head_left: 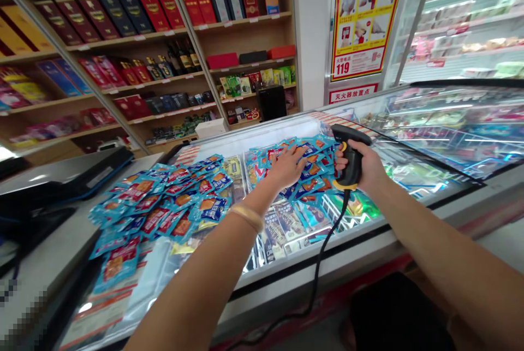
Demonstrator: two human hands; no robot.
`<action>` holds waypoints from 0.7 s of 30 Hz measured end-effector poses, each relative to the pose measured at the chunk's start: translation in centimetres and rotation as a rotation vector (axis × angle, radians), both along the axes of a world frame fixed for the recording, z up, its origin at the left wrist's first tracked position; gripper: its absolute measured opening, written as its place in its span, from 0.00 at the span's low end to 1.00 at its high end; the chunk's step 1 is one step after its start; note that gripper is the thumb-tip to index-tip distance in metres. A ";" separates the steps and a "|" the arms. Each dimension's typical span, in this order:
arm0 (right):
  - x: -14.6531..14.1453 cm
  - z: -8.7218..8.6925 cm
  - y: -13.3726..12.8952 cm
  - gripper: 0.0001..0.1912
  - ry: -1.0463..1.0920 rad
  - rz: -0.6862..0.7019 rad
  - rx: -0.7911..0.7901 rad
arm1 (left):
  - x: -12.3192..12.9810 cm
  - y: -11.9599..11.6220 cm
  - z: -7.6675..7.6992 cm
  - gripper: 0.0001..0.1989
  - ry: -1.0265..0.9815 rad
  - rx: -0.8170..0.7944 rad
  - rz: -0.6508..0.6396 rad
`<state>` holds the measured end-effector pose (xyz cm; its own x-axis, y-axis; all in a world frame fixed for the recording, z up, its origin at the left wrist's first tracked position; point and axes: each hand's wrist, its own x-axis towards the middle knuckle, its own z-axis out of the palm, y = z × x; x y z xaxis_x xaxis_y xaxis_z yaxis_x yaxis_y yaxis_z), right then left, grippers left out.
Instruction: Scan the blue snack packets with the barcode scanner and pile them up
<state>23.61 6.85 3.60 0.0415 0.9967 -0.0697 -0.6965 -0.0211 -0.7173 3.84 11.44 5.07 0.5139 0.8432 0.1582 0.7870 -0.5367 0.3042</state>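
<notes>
My right hand (362, 162) is wrapped round the grip of a black and yellow barcode scanner (350, 155), whose head is up and whose cable hangs from the grip's base. With its fingers stretched out, my left hand (286, 168) lies over the right-hand pile of small blue snack packets (313, 165). Whether it presses on any single packet I cannot tell. A second, larger pile of the same packets (159, 198) spreads over the left part of the freezer's glass top (286, 128). Both piles rest on the glass.
Through the glass, packaged ice creams (282, 225) show in wire baskets. The scanner's black cable (315, 280) runs down over the freezer's front edge. At the left is a counter (61, 253) with a dark device on it. Shelves of boxes (155, 10) stand behind.
</notes>
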 end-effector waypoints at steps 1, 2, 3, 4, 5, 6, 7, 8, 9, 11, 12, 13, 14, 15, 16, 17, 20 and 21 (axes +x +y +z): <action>0.0 0.0 0.1 0.10 -0.011 0.003 0.008 | -0.5 -0.1 0.3 0.26 -0.020 0.003 0.007; -0.1 0.1 0.1 0.10 -0.019 0.005 0.018 | -1.3 -0.3 0.6 0.26 -0.045 0.011 0.015; -0.3 0.3 0.1 0.10 -0.024 0.006 0.029 | -2.2 -0.4 0.9 0.26 -0.069 0.023 0.022; -0.6 0.6 0.0 0.10 -0.025 0.011 0.039 | -3.4 -0.6 1.2 0.27 -0.090 0.034 0.024; -1.0 0.9 -0.1 0.10 -0.023 0.018 0.049 | -4.9 -0.7 1.4 0.28 -0.107 0.047 0.022; -1.6 1.2 -0.2 0.09 -0.018 0.030 0.059 | -6.5 -0.9 1.6 0.28 -0.122 0.065 0.023; -2.4 1.5 -0.3 0.09 -0.012 0.047 0.068 | -8.3 -1.0 1.6 0.29 -0.137 0.083 0.019; -3.3 1.9 -0.3 0.08 -0.008 0.070 0.077 | -10.2 -1.3 1.7 0.28 -0.154 0.104 0.029; -4.5 2.2 -0.3 0.07 -0.005 0.099 0.083 | -12.2 -1.5 1.6 0.26 -0.175 0.119 0.056; -7.3 2.7 -0.2 0.07 -0.003 0.175 0.078 | -16.0 -2.2 1.4 0.25 -0.189 0.091 0.112; -8.9 2.8 -0.1 0.07 -0.001 0.219 0.063 | -17.6 -2.6 1.3 0.26 -0.185 0.057 0.132; -10.5 3.0 0.0 0.07 0.002 0.267 0.054 | -19.1 -3.0 1.1 0.27 -0.168 0.021 0.135; -12.1 3.1 0.1 0.08 -0.001 0.327 0.046 | -20.2 -3.4 0.9 0.29 -0.141 -0.012 0.126; -13.7 3.1 0.2 0.08 -0.004 0.373 0.026 | -21.2 -3.8 0.6 0.31 -0.103 -0.038 0.105; -15.2 3.1 0.2 0.07 -0.008 0.406 0.009 | -21.9 -4.2 0.4 0.33 -0.059 -0.052 0.079; -16.5 3.0 0.3 0.07 -0.017 0.439 -0.010 | -22.3 -4.5 0.2 0.34 -0.015 -0.058 0.056; -19.3 2.4 0.4 0.08 -0.037 0.533 -0.035 | -22.9 -5.3 -0.4 0.36 0.055 -0.062 0.026; -19.8 2.1 0.4 0.08 -0.038 0.553 -0.036 | -23.0 -5.5 -0.5 0.35 0.051 -0.067 0.026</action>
<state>3.85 7.26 5.70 -0.4844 0.8675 -0.1129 -0.5483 -0.4016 -0.7336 -19.13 5.91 4.61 0.4979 0.8640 0.0749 0.8156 -0.4958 0.2983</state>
